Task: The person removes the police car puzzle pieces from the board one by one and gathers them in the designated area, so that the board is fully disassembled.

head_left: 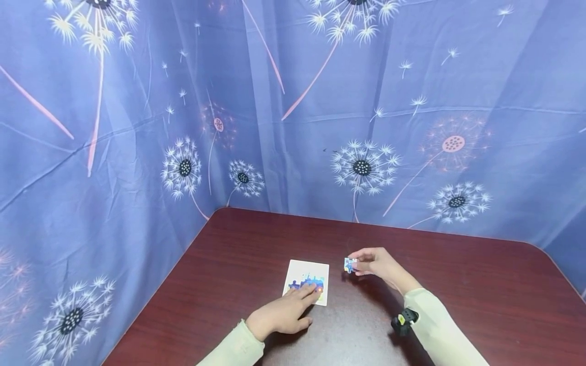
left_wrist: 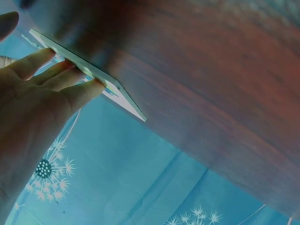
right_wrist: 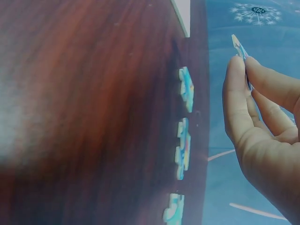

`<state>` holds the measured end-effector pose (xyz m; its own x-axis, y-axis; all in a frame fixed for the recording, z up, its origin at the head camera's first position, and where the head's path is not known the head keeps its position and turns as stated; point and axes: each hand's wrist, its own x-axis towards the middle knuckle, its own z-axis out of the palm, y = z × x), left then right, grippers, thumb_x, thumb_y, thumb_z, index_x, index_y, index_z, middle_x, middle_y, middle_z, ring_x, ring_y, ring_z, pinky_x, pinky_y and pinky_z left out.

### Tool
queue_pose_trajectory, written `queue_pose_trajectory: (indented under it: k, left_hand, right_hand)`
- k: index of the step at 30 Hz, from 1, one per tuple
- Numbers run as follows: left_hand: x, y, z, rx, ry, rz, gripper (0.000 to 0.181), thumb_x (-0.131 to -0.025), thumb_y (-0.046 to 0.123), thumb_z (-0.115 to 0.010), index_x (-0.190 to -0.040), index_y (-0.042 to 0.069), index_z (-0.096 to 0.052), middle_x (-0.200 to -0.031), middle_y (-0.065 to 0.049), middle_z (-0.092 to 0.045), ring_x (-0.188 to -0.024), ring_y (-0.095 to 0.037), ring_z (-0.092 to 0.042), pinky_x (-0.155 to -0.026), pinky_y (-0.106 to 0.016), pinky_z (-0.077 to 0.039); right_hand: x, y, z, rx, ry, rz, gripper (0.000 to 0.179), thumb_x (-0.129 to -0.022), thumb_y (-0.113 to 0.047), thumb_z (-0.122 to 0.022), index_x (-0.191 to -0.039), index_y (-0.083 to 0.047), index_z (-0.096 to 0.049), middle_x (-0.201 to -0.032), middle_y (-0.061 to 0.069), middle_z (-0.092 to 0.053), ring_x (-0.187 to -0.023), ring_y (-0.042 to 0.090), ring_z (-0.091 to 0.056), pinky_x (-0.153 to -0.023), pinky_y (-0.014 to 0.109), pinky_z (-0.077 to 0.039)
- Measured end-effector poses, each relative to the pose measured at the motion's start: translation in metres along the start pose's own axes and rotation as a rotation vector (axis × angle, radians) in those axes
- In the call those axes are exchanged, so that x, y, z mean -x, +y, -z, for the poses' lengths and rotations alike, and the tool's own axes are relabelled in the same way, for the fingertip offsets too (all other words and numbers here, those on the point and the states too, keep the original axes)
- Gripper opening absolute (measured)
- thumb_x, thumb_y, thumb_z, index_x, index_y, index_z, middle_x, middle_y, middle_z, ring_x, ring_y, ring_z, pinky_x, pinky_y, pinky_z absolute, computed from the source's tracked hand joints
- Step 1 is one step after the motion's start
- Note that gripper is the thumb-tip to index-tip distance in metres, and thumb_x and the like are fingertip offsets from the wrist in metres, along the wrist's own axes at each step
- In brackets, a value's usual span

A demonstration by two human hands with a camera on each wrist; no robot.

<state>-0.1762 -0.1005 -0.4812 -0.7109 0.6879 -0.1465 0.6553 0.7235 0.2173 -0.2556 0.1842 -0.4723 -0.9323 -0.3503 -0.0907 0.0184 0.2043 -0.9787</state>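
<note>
One left hand (head_left: 285,310), fingers extended, touching a white puzzle board (head_left: 302,266), right hand (head_left: 377,263) pinching a small puzzle piece (head_left: 349,265)

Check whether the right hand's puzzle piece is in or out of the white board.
Out: the right hand pinches the puzzle piece in the air, apart from the white board.

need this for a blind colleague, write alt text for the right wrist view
A right hand pinches a small puzzle piece, seen nearly edge-on. More jigsaw pieces lie in a row on a reddish-brown table, near part of a white board, with a blue dandelion-print curtain beyond.
</note>
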Motion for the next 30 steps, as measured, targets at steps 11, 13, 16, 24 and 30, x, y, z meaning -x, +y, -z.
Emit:
queue_pose_trajectory:
  k: [11, 13, 16, 24, 30]
  left_hand:
    - [0.001, 0.002, 0.003, 0.003, -0.002, -0.005, 0.062, -0.094, 0.028, -0.058, -0.149, 0.009, -0.036, -0.155, -0.01, -0.031, -0.142, -0.025, -0.029, -0.111, -0.048, -0.031]
    - [0.001, 0.002, 0.003, 0.007, -0.004, -0.002, 0.062, -0.094, 0.028, -0.057, -0.149, 0.01, -0.036, -0.155, -0.01, -0.031, -0.142, -0.025, -0.028, -0.111, -0.048, -0.031]
    - [0.001, 0.002, 0.004, 0.007, -0.002, -0.004, 0.062, -0.094, 0.028, -0.058, -0.149, 0.009, -0.036, -0.155, -0.01, -0.031, -0.142, -0.025, -0.028, -0.111, -0.048, -0.031]
    - [0.001, 0.002, 0.005, -0.009, 0.013, -0.016, 0.061, -0.094, 0.027, -0.058, -0.148, 0.008, -0.037, -0.154, -0.012, -0.031, -0.142, -0.027, -0.029, -0.111, -0.049, -0.031]
    - [0.002, 0.002, 0.005, -0.002, 0.004, -0.011, 0.061, -0.094, 0.027, -0.057, -0.148, 0.009, -0.037, -0.154, -0.011, -0.031, -0.142, -0.025, -0.029, -0.111, -0.049, -0.031]
  right_hand:
    - [0.013, 0.009, -0.011, -0.068, -0.004, -0.039, 0.028, -0.088, 0.007, -0.06, -0.11, 0.022, -0.051, -0.086, 0.011, -0.058, -0.078, 0.017, -0.067, -0.075, 0.038, -0.058]
    - [0.013, 0.01, -0.014, -0.077, -0.001, -0.051, 0.027, -0.088, 0.008, -0.06, -0.109, 0.022, -0.051, -0.085, 0.011, -0.057, -0.077, 0.018, -0.066, -0.075, 0.038, -0.058]
    - [0.014, 0.012, -0.019, -0.078, 0.016, -0.068, 0.026, -0.086, 0.009, -0.061, -0.107, 0.022, -0.051, -0.083, 0.012, -0.056, -0.076, 0.019, -0.067, -0.074, 0.038, -0.058]
    - [0.012, 0.016, -0.025, 0.018, 0.088, -0.062, 0.022, -0.08, 0.008, -0.066, -0.099, 0.016, -0.057, -0.078, 0.011, -0.06, -0.068, 0.018, -0.064, -0.062, 0.037, -0.059]
    - [0.011, 0.015, -0.027, 0.15, 0.154, -0.078, 0.018, -0.077, 0.004, -0.072, -0.09, 0.011, -0.062, -0.07, 0.007, -0.061, -0.061, 0.015, -0.06, -0.052, 0.034, -0.056]
